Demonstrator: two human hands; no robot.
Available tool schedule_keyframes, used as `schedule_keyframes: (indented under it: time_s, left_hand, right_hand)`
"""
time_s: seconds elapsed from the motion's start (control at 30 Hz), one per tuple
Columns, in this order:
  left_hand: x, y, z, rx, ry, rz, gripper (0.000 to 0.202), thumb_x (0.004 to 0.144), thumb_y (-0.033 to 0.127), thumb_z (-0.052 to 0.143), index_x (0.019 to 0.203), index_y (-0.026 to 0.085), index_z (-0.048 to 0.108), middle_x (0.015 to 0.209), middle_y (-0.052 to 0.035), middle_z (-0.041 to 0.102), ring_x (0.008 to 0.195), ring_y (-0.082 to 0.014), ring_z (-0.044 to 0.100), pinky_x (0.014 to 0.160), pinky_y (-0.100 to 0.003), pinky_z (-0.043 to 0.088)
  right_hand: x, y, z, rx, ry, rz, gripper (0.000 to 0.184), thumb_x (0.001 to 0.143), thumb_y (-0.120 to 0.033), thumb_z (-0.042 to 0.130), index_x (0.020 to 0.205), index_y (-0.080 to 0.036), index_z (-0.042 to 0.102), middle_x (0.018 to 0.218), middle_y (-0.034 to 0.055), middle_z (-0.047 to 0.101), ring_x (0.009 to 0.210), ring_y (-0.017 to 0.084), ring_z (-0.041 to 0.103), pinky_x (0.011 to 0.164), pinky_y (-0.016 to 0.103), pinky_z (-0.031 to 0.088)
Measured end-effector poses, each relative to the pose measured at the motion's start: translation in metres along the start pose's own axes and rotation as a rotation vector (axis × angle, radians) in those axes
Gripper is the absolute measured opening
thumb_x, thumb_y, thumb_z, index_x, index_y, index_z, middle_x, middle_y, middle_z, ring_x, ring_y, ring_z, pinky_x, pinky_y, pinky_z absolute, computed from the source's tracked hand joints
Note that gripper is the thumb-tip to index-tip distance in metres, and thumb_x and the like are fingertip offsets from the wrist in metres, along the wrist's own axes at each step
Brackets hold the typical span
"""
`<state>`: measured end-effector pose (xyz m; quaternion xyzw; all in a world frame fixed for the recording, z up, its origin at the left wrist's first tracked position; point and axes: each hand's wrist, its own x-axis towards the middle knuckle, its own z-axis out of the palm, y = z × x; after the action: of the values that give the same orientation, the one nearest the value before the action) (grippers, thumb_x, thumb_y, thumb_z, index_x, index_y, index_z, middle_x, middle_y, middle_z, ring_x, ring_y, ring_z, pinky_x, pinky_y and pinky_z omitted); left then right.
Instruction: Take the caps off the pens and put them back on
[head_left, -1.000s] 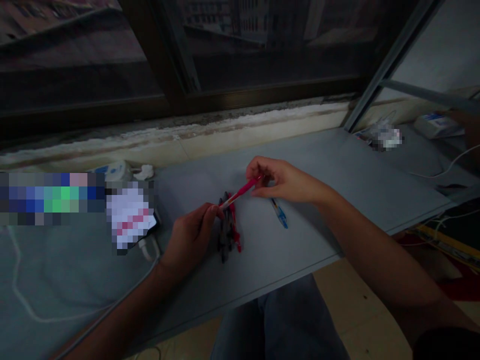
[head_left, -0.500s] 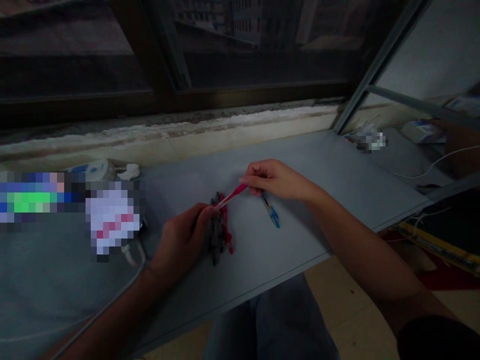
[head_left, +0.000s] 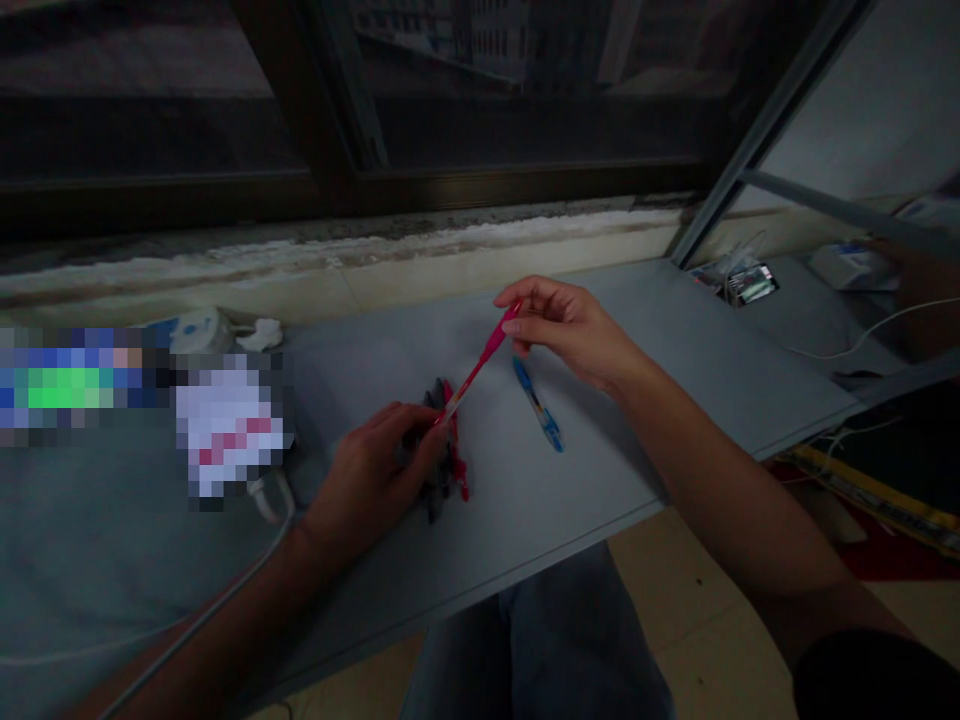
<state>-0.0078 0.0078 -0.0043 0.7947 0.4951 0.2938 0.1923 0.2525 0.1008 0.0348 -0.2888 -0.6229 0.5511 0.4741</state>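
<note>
A red pen (head_left: pixel 471 378) slants between my two hands above the table. My left hand (head_left: pixel 394 452) pinches its lower, clear end. The fingers of my right hand (head_left: pixel 559 325) are closed on the pink part at its upper end. Between the pink part and the clear barrel shows a thin red length, which looks like the refill. Below my left fingers lies a bunch of black pens (head_left: pixel 433 500), partly hidden by that hand, with a red pen (head_left: pixel 460 470) along its right side. A blue pen (head_left: pixel 540 407) lies alone under my right hand.
A grey table (head_left: pixel 517 520) runs beneath the window ledge. At left are a white power strip (head_left: pixel 201 332), a pixelated white item (head_left: pixel 229 430) and a cable (head_left: pixel 217 600) crossing my left forearm. A metal post (head_left: pixel 750 165) and a phone (head_left: pixel 753 284) are at right.
My right hand has moved up and slightly right with the pink part. The thin red length now shows between it and the clear barrel. More of the blue pen is uncovered.
</note>
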Motion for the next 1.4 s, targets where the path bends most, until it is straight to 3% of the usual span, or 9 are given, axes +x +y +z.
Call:
schedule_keyframes:
  time_s: [0.4,0.63,0.83,0.93,1.03,1.1,1.2,1.33,1.4]
  left_hand:
    - [0.000,0.002,-0.001,-0.022,-0.050,-0.023,0.025,0.100,0.040,0.054,0.102,0.021,0.071,0.082,-0.0018,0.074,0.068,-0.0163,0.067,0.060,-0.026,0.051]
    - [-0.001,-0.001,0.000,0.007,0.011,-0.023,0.031,0.103,0.041,0.051,0.111,0.021,0.073,0.088,-0.0027,0.076,0.071,-0.0169,0.068,0.063,-0.027,0.051]
    - [-0.001,0.004,-0.004,0.023,0.058,-0.012,0.032,0.102,0.041,0.052,0.108,0.019,0.075,0.082,-0.0014,0.073,0.067,-0.0160,0.065,0.063,-0.026,0.051]
    - [0.000,0.004,-0.005,0.017,0.068,-0.003,0.033,0.102,0.041,0.052,0.106,0.019,0.076,0.084,-0.0023,0.075,0.068,-0.0162,0.066,0.063,-0.025,0.052]
    - [0.001,0.002,-0.004,0.027,0.078,-0.011,0.036,0.102,0.044,0.054,0.110,0.019,0.077,0.092,-0.0042,0.078,0.074,-0.0174,0.069,0.064,-0.025,0.052]
    - [0.002,0.000,-0.004,0.043,0.096,-0.032,0.038,0.102,0.046,0.054,0.112,0.018,0.078,0.092,-0.0041,0.079,0.074,-0.0171,0.069,0.064,-0.025,0.052]
    - [0.002,-0.002,-0.004,0.037,0.112,-0.051,0.039,0.102,0.045,0.054,0.112,0.017,0.079,0.087,-0.0030,0.078,0.069,-0.0159,0.067,0.063,-0.025,0.052]
    - [0.001,-0.003,-0.004,0.009,0.113,-0.010,0.036,0.102,0.042,0.056,0.111,0.016,0.079,0.093,-0.0046,0.080,0.075,-0.0170,0.071,0.067,-0.025,0.054]
    - [0.001,-0.003,-0.004,0.026,0.119,-0.004,0.035,0.102,0.041,0.056,0.111,0.016,0.079,0.094,-0.0049,0.080,0.076,-0.0174,0.071,0.068,-0.026,0.054]
  right_hand:
    - [-0.001,-0.002,-0.001,0.000,0.131,0.040,0.020,0.083,-0.028,0.077,0.099,-0.018,0.070,0.083,-0.0012,0.068,0.065,0.008,0.063,0.059,0.021,0.050]
    - [-0.001,0.002,0.004,-0.061,-0.031,0.076,0.025,0.080,-0.029,0.082,0.096,-0.014,0.072,0.073,-0.0011,0.069,0.060,0.009,0.062,0.060,0.023,0.051]
    - [-0.001,0.002,0.005,-0.064,-0.101,0.110,0.028,0.078,-0.029,0.084,0.099,-0.014,0.073,0.081,0.0001,0.073,0.062,0.008,0.063,0.064,0.022,0.052]
    - [-0.004,0.002,0.008,-0.150,-0.107,0.120,0.029,0.084,-0.040,0.081,0.081,-0.014,0.069,0.070,-0.0002,0.069,0.058,0.008,0.059,0.060,0.022,0.048]
    - [-0.005,0.002,0.009,-0.301,-0.130,0.152,0.053,0.094,-0.058,0.066,0.064,-0.016,0.057,0.053,-0.0019,0.057,0.049,0.007,0.052,0.053,0.021,0.042]
    - [-0.004,0.003,0.007,-0.286,-0.146,0.128,0.048,0.093,-0.061,0.067,0.077,-0.016,0.061,0.054,-0.0034,0.058,0.049,0.008,0.052,0.051,0.021,0.042]
    - [-0.003,0.003,0.003,-0.175,-0.159,0.044,0.049,0.079,-0.056,0.084,0.101,-0.017,0.063,0.069,-0.0037,0.067,0.058,0.009,0.058,0.056,0.020,0.048]
    - [-0.004,0.002,0.000,-0.374,-0.128,0.130,0.052,0.093,-0.062,0.066,0.069,-0.016,0.059,0.052,-0.0024,0.058,0.048,0.007,0.050,0.052,0.020,0.042]
    - [-0.004,0.001,0.002,-0.398,-0.116,0.139,0.053,0.094,-0.063,0.063,0.070,-0.016,0.059,0.051,-0.0030,0.057,0.046,0.007,0.048,0.050,0.020,0.039]
